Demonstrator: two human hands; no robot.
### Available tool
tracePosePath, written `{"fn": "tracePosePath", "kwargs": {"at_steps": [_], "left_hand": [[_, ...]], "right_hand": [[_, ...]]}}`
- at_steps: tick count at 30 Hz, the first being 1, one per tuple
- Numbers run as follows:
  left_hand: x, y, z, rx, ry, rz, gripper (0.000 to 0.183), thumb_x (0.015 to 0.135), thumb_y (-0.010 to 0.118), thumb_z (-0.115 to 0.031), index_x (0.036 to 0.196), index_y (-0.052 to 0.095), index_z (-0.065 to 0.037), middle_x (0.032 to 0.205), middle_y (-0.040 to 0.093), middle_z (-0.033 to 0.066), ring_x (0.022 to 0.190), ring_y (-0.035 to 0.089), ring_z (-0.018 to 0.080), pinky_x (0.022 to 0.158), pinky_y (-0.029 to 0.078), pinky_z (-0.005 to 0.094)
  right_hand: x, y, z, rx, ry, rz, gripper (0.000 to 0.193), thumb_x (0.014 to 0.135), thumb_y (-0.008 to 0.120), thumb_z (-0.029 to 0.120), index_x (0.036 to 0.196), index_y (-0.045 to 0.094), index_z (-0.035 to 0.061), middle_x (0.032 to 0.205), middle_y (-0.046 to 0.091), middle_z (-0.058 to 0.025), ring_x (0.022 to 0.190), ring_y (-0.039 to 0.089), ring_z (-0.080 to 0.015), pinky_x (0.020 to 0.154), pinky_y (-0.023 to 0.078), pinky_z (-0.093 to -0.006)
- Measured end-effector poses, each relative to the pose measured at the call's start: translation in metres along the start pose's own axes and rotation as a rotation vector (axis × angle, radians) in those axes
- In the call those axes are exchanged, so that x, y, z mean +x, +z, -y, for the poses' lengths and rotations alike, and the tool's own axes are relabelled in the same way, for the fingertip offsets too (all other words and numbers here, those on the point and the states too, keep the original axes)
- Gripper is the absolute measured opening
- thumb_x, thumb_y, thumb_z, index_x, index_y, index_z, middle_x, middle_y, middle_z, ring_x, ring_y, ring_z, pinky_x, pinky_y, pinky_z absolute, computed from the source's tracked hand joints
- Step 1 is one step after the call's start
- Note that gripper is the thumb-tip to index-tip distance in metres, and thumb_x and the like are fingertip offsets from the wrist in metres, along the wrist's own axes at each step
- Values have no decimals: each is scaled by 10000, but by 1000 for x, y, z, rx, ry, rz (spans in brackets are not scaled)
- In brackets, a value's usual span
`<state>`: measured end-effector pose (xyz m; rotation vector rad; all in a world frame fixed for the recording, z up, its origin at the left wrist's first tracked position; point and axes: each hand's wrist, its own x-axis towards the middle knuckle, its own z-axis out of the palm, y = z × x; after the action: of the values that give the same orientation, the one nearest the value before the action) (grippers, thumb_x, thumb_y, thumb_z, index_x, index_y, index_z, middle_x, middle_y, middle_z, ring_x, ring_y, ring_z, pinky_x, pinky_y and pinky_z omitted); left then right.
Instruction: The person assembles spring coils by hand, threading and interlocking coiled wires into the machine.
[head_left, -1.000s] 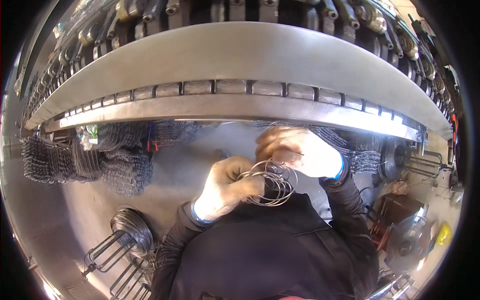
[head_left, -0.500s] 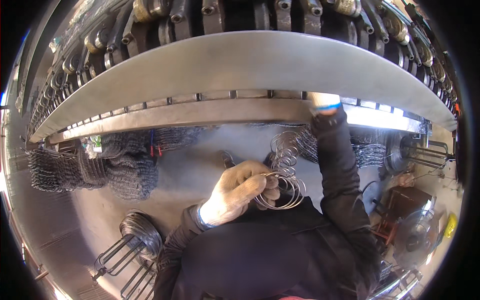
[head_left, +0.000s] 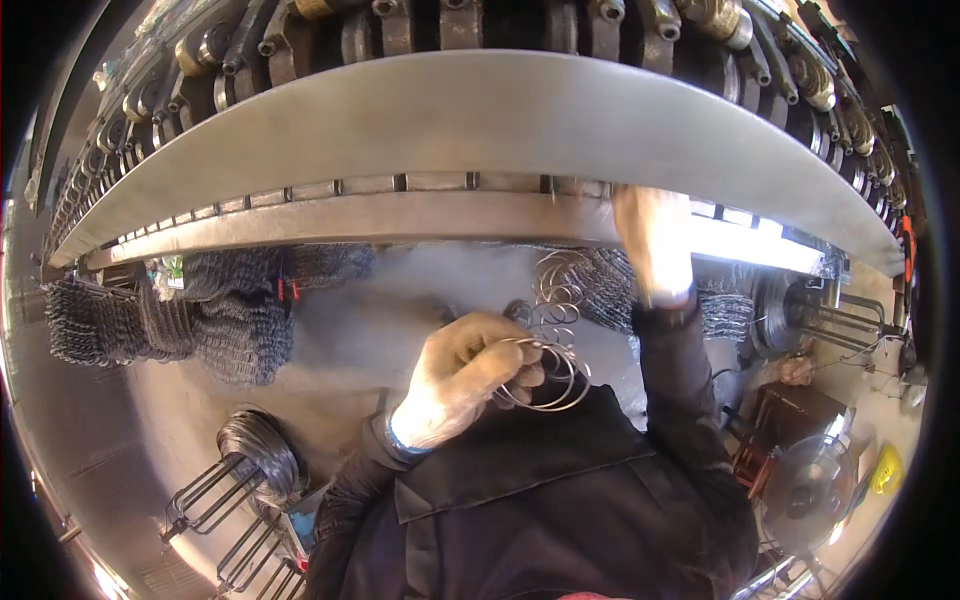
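My gloved left hand (head_left: 468, 372) is closed around loops of a springy wire coil (head_left: 566, 392) in front of my chest. From the held loops, looser turns of the same wire spiral up to the machine's lower ledge (head_left: 420, 217). My gloved right hand (head_left: 655, 240) reaches up to that ledge, just right of where the wire turns rise. Its fingertips are blurred and partly behind the wide metal guard plate (head_left: 480, 115), so what they touch does not show.
Above the plate run several machine arms with rollers (head_left: 400, 25). Dark wire mesh bundles (head_left: 240, 325) hang at the left and more mesh (head_left: 600, 290) at the right. Wire spools (head_left: 258, 450) stand on racks at both sides. A fan (head_left: 808, 490) is at the lower right.
My right hand has come lower and more of it shows below the plate. The left hand keeps hold of the wire coil. The whole view has shifted slightly.
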<state>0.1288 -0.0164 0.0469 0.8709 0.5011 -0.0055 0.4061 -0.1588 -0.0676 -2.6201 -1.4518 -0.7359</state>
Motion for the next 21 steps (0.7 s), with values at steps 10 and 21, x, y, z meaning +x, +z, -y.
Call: {"fn": "tracePosePath", "kwargs": {"at_steps": [10, 21], "left_hand": [[16, -5, -11, -70, -111, 214, 367, 1051, 589, -259, 1258, 589, 43, 1097, 698, 137, 894, 677, 161, 756, 570, 305], [41, 22, -1, -54, -169, 314, 405, 1065, 579, -305, 1272, 585, 43, 1069, 702, 143, 892, 707, 176, 757, 579, 300]], "right_hand": [[16, -67, -20, 506, -121, 43, 197, 923, 613, 82, 1100, 677, 22, 1058, 676, -179, 957, 655, -343, 815, 528, -460], [-6, -32, -47, -143, 274, 272, 288, 960, 602, 114, 1223, 651, 8, 1141, 693, -146, 1052, 671, -294, 889, 552, -415]]}}
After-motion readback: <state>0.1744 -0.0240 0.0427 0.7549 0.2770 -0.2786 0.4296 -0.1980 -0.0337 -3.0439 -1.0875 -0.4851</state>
